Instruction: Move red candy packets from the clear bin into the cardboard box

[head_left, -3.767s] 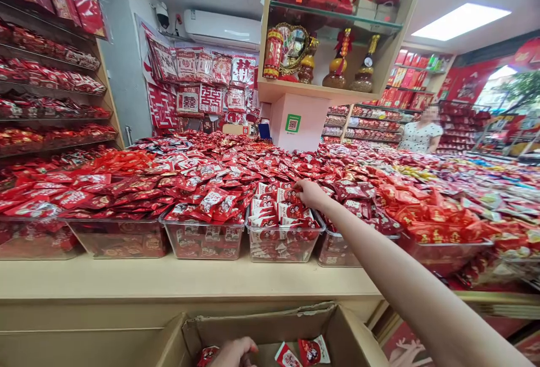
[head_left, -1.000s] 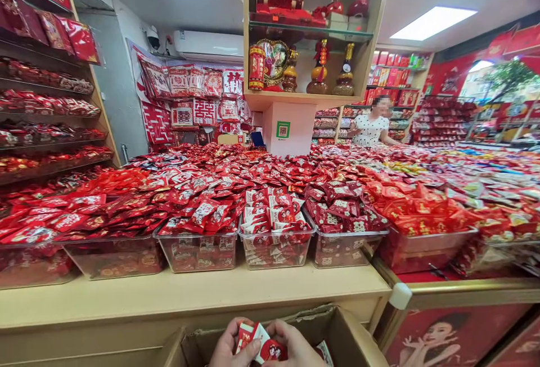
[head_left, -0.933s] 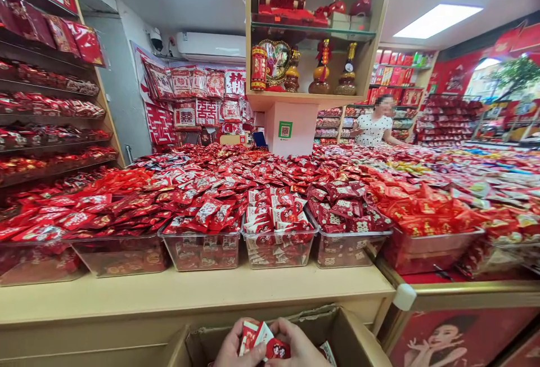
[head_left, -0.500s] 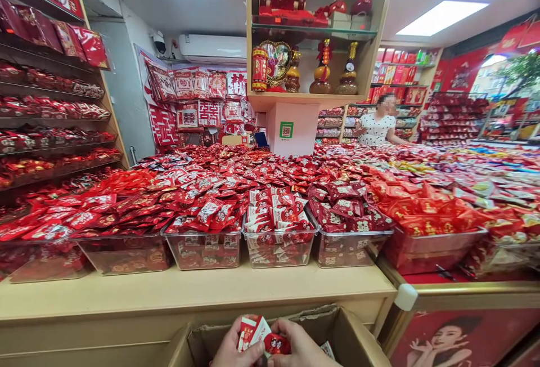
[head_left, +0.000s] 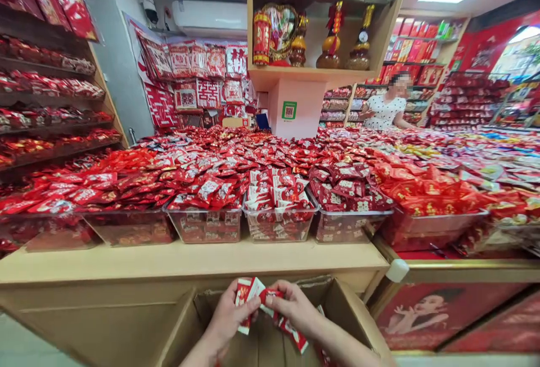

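Note:
Over an open cardboard box (head_left: pixel 181 322), my left hand (head_left: pixel 230 313) is closed on small red-and-white candy packets (head_left: pixel 243 292), pinched by the thumb. Close beside it, my right hand (head_left: pixel 295 305) has its fingers shut on another red candy packet (head_left: pixel 270 296) with a printed figure, which touches the ones in my left hand. Below my right hand, a further red-and-white packet (head_left: pixel 294 338) shows; whether it is held or lies in the box I cannot tell. A few more packets are partly visible at the box's right side.
A wooden counter (head_left: pixel 202 260) runs behind the box, bearing clear plastic bins (head_left: pixel 278 226) heaped with red packets. A red bin (head_left: pixel 434 232) stands at the right. Beyond the goods is a person in a dotted top (head_left: pixel 383 111). Stocked shelves (head_left: pixel 50 63) rise at left.
The view has tilted down, so more of both forearms and the box interior shows. Both hands still hold packets close together; a packet below the right hand has come into view.

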`<state>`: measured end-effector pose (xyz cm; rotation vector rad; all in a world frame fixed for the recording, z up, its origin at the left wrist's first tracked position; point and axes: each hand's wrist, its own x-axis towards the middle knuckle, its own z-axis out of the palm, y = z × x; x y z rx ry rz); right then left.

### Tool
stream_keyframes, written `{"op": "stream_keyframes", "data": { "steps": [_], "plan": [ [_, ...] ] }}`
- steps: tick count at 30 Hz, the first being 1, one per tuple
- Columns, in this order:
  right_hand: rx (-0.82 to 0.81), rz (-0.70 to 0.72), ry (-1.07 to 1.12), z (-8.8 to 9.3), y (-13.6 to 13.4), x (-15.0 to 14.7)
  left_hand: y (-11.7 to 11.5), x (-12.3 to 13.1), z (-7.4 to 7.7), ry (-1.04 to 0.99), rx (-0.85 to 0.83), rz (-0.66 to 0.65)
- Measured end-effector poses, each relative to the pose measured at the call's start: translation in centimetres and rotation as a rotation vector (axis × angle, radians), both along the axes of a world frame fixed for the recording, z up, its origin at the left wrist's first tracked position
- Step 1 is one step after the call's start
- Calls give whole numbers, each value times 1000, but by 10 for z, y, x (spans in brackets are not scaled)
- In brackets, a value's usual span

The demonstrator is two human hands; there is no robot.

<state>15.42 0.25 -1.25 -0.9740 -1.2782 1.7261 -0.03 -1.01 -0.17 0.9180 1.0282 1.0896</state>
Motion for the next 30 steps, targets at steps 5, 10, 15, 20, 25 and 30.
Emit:
{"op": "stream_keyframes", "data": {
  "steps": [5,10,15,20,25,30],
  "plan": [
    [-79,2,81,2,-2,0,-2,-1,9,-6,-8,-41],
    [-96,-13,73,5,-2,0,-4,-2,11,-40,-20,-74],
    [-62,15,28,0,-1,-2,1,-2,1,47,27,-13],
    [-54,19,24,-2,0,-4,4,-1,-8,50,26,-38],
    [-119,-29,6,3,0,-6,4,1,-6,79,48,7],
    [-15,-78,-98,-2,3,-4,2,-1,-2,69,3,-50]
  ]
}}
